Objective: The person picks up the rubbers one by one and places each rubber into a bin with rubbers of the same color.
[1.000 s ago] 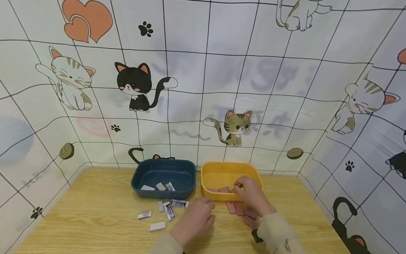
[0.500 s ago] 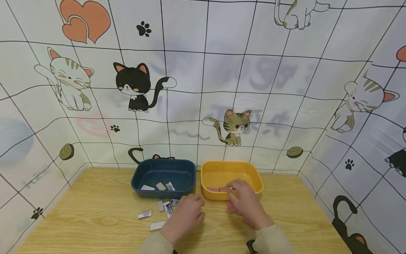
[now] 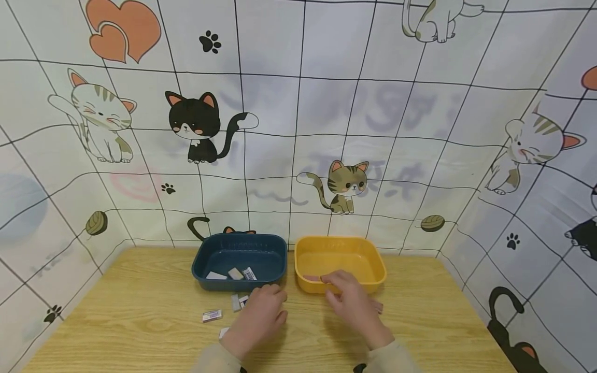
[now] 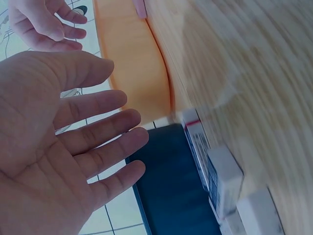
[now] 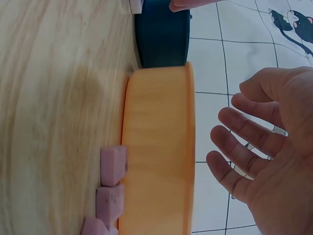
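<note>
The left hand (image 3: 259,317) is held before the blue bin (image 3: 219,285), fingers loosely spread, nothing gripped. The right hand (image 3: 351,303) is poised by the near rim of the yellow bin (image 3: 345,251), its fingers well parted, nothing grasped.

In the right wrist view, pink erasers (image 5: 113,166) are seen on the wood-grain table (image 5: 49,122), just beside the yellow bin's wall, the lowest cut off; from the head, most are covered by the hand. Inside, a pink piece (image 3: 311,278) is half masked by the rim; perhaps others are hidden. White erasers (image 3: 212,316) are scattered before the blue bin, some blocked by the left hand.
</note>
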Available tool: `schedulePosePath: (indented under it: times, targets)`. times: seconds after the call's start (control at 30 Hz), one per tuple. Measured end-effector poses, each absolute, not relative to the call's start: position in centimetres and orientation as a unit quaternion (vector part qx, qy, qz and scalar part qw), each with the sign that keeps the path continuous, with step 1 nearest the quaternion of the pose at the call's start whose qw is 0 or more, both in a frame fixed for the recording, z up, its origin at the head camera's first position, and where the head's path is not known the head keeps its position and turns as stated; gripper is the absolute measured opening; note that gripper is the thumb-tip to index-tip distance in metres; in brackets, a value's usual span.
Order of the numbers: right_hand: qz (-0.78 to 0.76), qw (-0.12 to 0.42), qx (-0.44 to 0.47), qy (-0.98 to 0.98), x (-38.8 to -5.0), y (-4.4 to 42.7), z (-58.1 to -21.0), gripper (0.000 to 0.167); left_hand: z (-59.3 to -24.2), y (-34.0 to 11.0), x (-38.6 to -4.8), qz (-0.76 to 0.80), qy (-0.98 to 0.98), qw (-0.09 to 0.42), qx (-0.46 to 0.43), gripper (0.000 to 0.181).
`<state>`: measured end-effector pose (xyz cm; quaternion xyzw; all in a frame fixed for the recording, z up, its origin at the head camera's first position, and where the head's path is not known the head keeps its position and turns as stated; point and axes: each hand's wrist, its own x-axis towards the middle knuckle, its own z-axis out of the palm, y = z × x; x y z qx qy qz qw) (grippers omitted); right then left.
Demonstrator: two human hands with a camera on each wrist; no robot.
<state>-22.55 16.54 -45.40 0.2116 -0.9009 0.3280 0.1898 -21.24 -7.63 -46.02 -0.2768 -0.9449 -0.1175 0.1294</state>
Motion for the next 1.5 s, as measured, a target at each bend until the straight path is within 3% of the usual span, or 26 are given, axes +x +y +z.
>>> schedulePosePath:
  times: [0.27,0.5,0.8,1.5]
  targets:
    - [0.313,0.223,0.238,-0.892,-22.0,15.9,-45.7,0.021,-46.5,-9.1,-21.2,-0.119,-0.948,0.130,-0.264,0.018]
    - [0.311,0.211,0.246,-0.893,-21.5,15.2,-45.5,0.018,-46.2,-10.3,-21.1,-0.114,-0.948,0.146,-0.259,0.016]
    - [0.281,0.253,0.282,-0.882,-21.3,14.6,-46.4,0.021,-46.6,-11.9,-21.3,-0.118,-0.956,0.122,-0.241,0.018]
    - [0.294,0.199,0.263,-0.897,-20.2,13.5,-47.2,0.019,-47.6,-14.2,-22.1,-0.082,-0.962,0.094,-0.242,0.042]
